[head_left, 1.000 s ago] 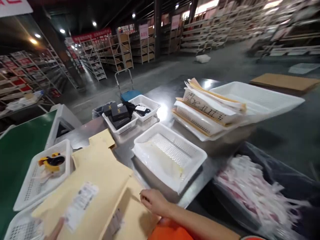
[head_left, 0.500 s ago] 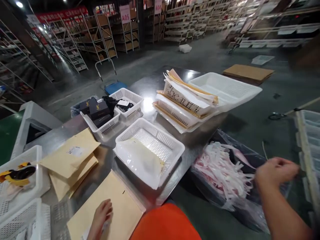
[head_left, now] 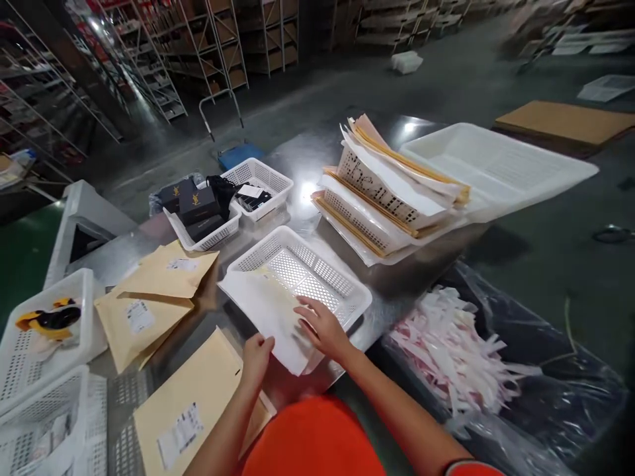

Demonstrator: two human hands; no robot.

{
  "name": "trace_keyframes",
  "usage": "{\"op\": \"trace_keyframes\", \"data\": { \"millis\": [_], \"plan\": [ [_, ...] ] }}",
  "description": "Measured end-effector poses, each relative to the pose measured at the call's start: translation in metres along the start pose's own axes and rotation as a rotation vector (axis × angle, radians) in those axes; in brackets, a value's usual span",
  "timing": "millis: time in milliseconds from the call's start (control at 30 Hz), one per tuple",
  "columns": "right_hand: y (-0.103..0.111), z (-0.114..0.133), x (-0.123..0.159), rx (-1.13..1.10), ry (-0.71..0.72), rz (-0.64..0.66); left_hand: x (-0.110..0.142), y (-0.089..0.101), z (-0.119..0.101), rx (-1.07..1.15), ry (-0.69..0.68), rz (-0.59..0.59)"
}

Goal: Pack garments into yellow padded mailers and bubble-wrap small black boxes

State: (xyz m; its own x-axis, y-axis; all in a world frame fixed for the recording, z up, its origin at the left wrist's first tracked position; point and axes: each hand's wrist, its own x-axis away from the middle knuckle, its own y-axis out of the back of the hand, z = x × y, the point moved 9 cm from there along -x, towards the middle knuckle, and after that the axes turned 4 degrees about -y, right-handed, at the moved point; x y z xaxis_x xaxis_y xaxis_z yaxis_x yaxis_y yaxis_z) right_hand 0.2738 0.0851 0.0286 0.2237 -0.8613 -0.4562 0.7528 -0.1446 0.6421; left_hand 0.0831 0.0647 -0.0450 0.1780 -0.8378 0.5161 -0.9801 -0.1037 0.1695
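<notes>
A stack of white plastic bags (head_left: 270,311) lies over the near rim of a white perforated basket (head_left: 342,281) on the steel table (head_left: 297,158). My right hand (head_left: 325,326) rests on the bags with its fingers spread. At the stack's near corner my left hand (head_left: 256,359) has its fingers curled at the edge of the bags. A kraft envelope (head_left: 191,403) with a printed label lies flat just left of my left hand.
Two more labelled kraft envelopes (head_left: 156,291) lie to the left. A basket of black boxes (head_left: 201,221) stands behind. Stacked baskets with envelopes (head_left: 384,198) and a large white tray (head_left: 496,168) sit at right. A bag of paper strips (head_left: 456,350) hangs beside the table. A tape dispenser (head_left: 47,320) sits far left.
My right hand came back from the far right and landed on the white bags. My left hand left the kraft envelope and moved to the stack's corner. The view tilted down.
</notes>
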Motion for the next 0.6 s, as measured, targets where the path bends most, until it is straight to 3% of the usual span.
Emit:
{"op": "trace_keyframes", "data": {
  "millis": [67, 133, 233, 300, 367, 433, 533, 600],
  "plan": [
    [0.014, 0.027, -0.019, -0.058, 0.066, 0.045, 0.011, 0.023, -0.057, 0.035, -0.160, -0.006],
    [0.036, 0.057, -0.039, -0.103, 0.125, 0.048, 0.031, 0.047, -0.124, 0.042, -0.338, 0.125],
    [0.065, 0.119, -0.072, -0.125, 0.308, 0.051, 0.065, 0.071, -0.194, 0.054, -0.317, 0.371],
    [0.071, 0.160, -0.093, -0.107, 0.452, 0.084, 0.087, 0.069, -0.223, -0.030, -0.300, 0.540],
    [0.064, 0.188, -0.112, -0.105, 0.542, 0.170, 0.104, 0.064, -0.237, -0.164, -0.318, 0.668],
    [0.049, 0.203, -0.123, -0.165, 0.566, 0.308, 0.113, 0.070, -0.240, -0.235, -0.354, 0.699],
    [0.039, 0.204, -0.133, -0.369, 0.445, 0.453, 0.106, 0.119, -0.227, 0.002, -0.406, 0.542],
    [0.043, 0.193, -0.141, -0.572, 0.240, 0.435, 0.092, 0.165, -0.199, 0.257, -0.413, 0.406]
  ]
}}
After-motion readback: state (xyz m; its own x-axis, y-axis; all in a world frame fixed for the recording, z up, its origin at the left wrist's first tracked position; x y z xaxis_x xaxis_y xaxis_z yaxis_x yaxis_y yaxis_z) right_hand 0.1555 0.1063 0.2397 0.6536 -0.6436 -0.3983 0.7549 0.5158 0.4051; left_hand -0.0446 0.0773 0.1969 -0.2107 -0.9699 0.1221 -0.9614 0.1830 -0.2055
